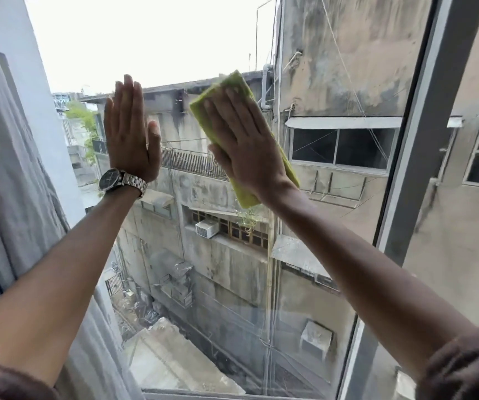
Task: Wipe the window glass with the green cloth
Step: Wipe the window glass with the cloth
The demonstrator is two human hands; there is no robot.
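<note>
Flat right hand (247,140) presses the green cloth (241,111) against the glass (203,255).
Cloth lies under its spread fingers; left hand (130,134) rests open beside it.

Folded green cloth (239,140) flat on window glass (203,255)

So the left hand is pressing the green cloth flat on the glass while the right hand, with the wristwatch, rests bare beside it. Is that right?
Not quite: the hands are swapped. The head view shows the right hand pressing the green cloth flat on the window glass, while the left hand, with the wristwatch, rests bare beside it.
</note>
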